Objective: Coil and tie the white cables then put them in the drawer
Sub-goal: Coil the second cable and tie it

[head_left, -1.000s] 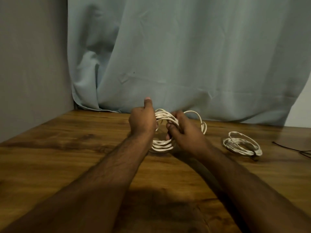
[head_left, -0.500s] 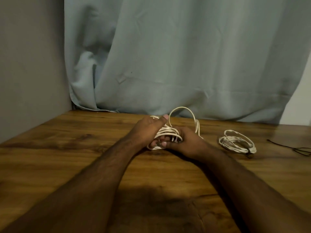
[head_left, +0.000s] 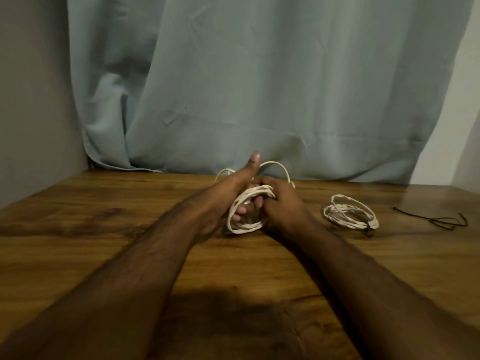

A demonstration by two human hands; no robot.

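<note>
Two white cable coils are counted: one coil [head_left: 245, 214] gripped between the left hand [head_left: 220, 201] and right hand [head_left: 281, 206], one tied coil [head_left: 349, 214] laid on the desk [head_left: 104, 229]. One black cord [head_left: 439, 220] is listed. One curtain [head_left: 259, 87] is recorded.

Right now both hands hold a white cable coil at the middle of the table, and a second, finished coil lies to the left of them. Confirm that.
Not quite. The head view shows the left hand and right hand holding the white cable coil, but the second coil lies to the right of them on the wooden table, not the left.
</note>
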